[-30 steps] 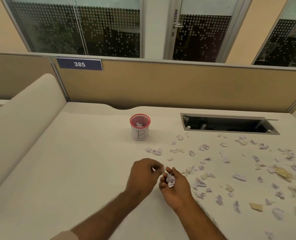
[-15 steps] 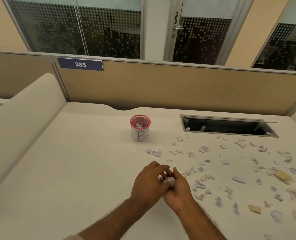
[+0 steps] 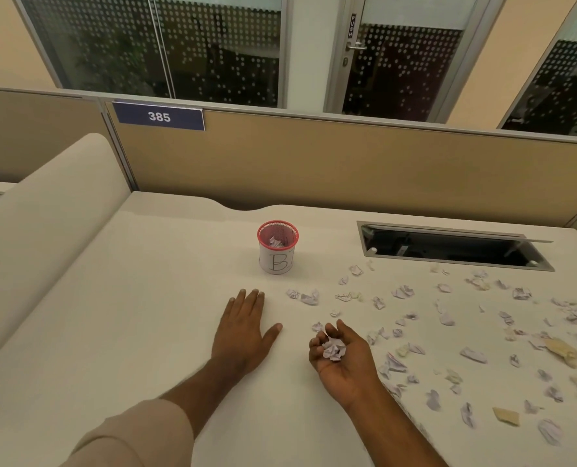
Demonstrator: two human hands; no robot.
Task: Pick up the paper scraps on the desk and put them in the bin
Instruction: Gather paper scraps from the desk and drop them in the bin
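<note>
Item: my two arms, entering from 6 o'clock. My left hand (image 3: 246, 326) is bare, with no ring, watch or glove that I can see; short nails. A beige sleeve (image 3: 135, 436), loose and plain, covers that upper forearm toward 7 o'clock. My right hand (image 3: 342, 357) is bare too, its forearm uncovered to the frame edge.
</note>
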